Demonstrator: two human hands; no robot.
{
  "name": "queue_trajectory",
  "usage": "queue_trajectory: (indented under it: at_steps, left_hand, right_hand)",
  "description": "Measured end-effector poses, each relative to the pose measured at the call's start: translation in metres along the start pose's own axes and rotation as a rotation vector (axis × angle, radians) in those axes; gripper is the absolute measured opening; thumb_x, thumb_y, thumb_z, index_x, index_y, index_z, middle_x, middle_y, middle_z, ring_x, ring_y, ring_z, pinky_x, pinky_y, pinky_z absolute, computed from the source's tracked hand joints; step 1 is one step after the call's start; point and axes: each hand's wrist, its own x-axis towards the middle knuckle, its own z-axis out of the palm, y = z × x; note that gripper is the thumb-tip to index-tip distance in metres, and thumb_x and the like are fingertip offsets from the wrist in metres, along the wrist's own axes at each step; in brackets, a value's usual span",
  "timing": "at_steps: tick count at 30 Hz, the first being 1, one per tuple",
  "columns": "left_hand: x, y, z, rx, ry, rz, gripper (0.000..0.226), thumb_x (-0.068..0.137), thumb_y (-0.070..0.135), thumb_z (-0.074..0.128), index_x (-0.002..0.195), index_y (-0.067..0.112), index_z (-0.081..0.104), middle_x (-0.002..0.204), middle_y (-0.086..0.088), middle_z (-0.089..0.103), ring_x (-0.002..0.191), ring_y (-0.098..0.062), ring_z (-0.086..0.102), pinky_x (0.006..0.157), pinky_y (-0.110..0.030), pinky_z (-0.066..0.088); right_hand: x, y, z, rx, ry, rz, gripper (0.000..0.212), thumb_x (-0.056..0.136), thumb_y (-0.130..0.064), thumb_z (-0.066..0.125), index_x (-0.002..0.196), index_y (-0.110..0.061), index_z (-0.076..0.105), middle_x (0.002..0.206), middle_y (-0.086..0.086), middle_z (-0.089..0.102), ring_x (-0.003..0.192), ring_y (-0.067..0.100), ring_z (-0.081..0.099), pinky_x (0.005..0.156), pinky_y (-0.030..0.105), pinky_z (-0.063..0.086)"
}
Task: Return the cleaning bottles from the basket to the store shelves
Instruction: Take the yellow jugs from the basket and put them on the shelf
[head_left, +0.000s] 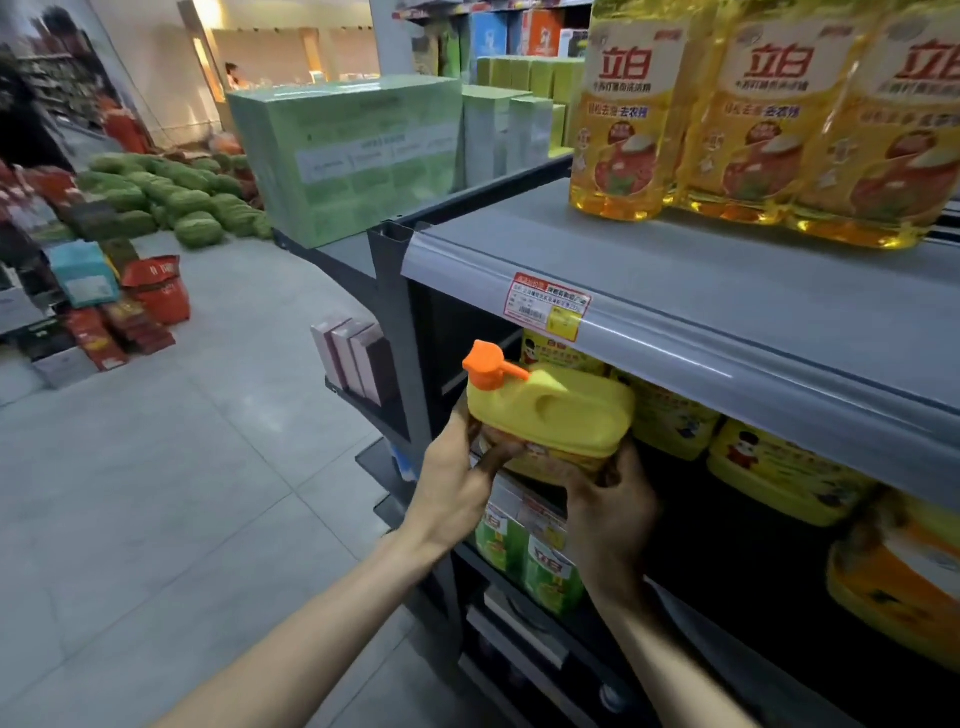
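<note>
Both hands gripped a yellow bottle (556, 415) with an orange cap (485, 365), holding it upright at the front edge of a grey shelf (727, 291). The left hand (457, 473) wrapped its left side, while the right hand (610, 499) cupped its base. More yellow bottles (779, 467) stood just behind it on the lower shelf.

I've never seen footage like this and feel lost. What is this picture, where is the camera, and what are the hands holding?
No machine here: one wide-angle camera worn on a person's head looks down at their own bare hands in a shop aisle. The left hand and right hand both grip a yellow bottle with an orange cap, at the front of the lower level, beside similar yellow bottles. On the grey top shelf stand clear bottles of yellow liquid. Watermelons lie piled on the floor, far left. No basket shows.
</note>
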Motion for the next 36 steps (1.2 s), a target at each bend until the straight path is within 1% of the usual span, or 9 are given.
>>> queue_trajectory:
  at_steps: [7, 10, 14, 17, 21, 23, 27, 31, 36]
  left_hand:
    - [0.030, -0.021, 0.004, -0.103, -0.101, 0.060, 0.063, 0.103, 0.019, 0.068, 0.159, 0.015, 0.039, 0.148, 0.008, 0.062, 0.141, -0.017, 0.057, 0.117, -0.055, 0.046]
    - [0.043, -0.028, 0.000, -0.152, -0.170, 0.040, 0.066, 0.101, 0.026, 0.069, 0.160, 0.022, 0.039, 0.145, 0.008, 0.065, 0.138, -0.014, 0.060, 0.115, -0.054, 0.048]
    - [0.061, -0.041, -0.001, -0.174, -0.241, -0.020, 0.067, 0.099, 0.028, 0.075, 0.157, 0.040, 0.043, 0.133, 0.027, 0.069, 0.128, 0.000, 0.063, 0.110, -0.046, 0.054]
    - [0.064, -0.044, -0.004, -0.213, -0.286, 0.006, 0.062, 0.101, 0.024, 0.074, 0.150, 0.049, 0.044, 0.128, 0.032, 0.069, 0.123, 0.007, 0.063, 0.103, -0.028, 0.056]
    - [0.057, -0.052, -0.011, -0.263, -0.307, 0.003, 0.056, 0.105, 0.018, 0.066, 0.144, 0.052, 0.045, 0.135, 0.021, 0.066, 0.132, -0.010, 0.062, 0.101, -0.030, 0.055]
    - [0.051, -0.053, -0.014, -0.264, -0.336, 0.004, 0.052, 0.108, 0.018, 0.060, 0.139, 0.058, 0.049, 0.135, 0.024, 0.065, 0.128, -0.001, 0.062, 0.096, -0.029, 0.057]
    - [0.047, -0.047, -0.026, -0.252, -0.393, 0.055, 0.080, 0.101, -0.011, 0.055, 0.132, 0.062, 0.051, 0.126, 0.033, 0.066, 0.120, 0.006, 0.063, 0.083, -0.014, 0.054]
    - [0.050, -0.049, -0.027, -0.247, -0.414, 0.070, 0.099, 0.095, -0.015, 0.057, 0.123, 0.080, 0.047, 0.126, 0.032, 0.067, 0.121, 0.004, 0.064, 0.084, -0.014, 0.053]
    - [0.058, -0.061, -0.014, -0.237, -0.355, 0.014, 0.081, 0.092, -0.020, 0.058, 0.124, 0.054, 0.051, 0.116, 0.043, 0.064, 0.114, 0.020, 0.059, 0.084, -0.010, 0.055]
  right_hand:
    - [0.006, -0.004, 0.027, -0.006, 0.113, 0.038, 0.078, 0.077, -0.029, 0.091, 0.148, -0.028, 0.058, 0.128, -0.011, 0.074, 0.116, 0.012, 0.072, 0.097, 0.048, 0.059]
    - [0.006, -0.010, 0.035, -0.005, 0.155, 0.054, 0.074, 0.079, -0.016, 0.091, 0.146, -0.024, 0.062, 0.119, -0.013, 0.077, 0.107, 0.000, 0.072, 0.095, 0.030, 0.059]
    - [0.006, -0.014, 0.041, -0.095, 0.191, 0.013, 0.072, 0.080, -0.025, 0.091, 0.146, -0.023, 0.061, 0.120, -0.010, 0.077, 0.107, -0.005, 0.070, 0.093, 0.017, 0.056]
    - [0.004, -0.012, 0.041, -0.098, 0.179, 0.019, 0.078, 0.080, -0.042, 0.087, 0.150, -0.026, 0.056, 0.129, -0.012, 0.074, 0.117, 0.000, 0.068, 0.101, 0.026, 0.055]
    - [-0.004, -0.003, 0.044, -0.223, 0.184, 0.038, 0.081, 0.089, -0.054, 0.077, 0.159, -0.030, 0.043, 0.142, -0.010, 0.066, 0.127, 0.008, 0.064, 0.108, 0.042, 0.053]
    - [-0.010, 0.005, 0.047, -0.236, 0.233, 0.073, 0.075, 0.092, -0.054, 0.074, 0.157, -0.032, 0.045, 0.141, -0.009, 0.066, 0.126, 0.010, 0.065, 0.106, 0.046, 0.054]
    - [-0.019, 0.017, 0.051, -0.240, 0.359, 0.061, 0.058, 0.093, -0.041, 0.079, 0.144, -0.021, 0.061, 0.130, -0.005, 0.071, 0.115, 0.011, 0.069, 0.097, 0.048, 0.059]
    - [-0.016, 0.021, 0.049, -0.288, 0.396, -0.035, 0.054, 0.093, -0.049, 0.075, 0.132, -0.013, 0.067, 0.119, 0.000, 0.074, 0.107, 0.014, 0.071, 0.090, 0.042, 0.061]
    - [-0.004, 0.018, 0.056, -0.250, 0.356, -0.029, 0.047, 0.086, -0.044, 0.082, 0.121, -0.015, 0.069, 0.110, -0.005, 0.074, 0.101, 0.005, 0.070, 0.086, 0.028, 0.059]
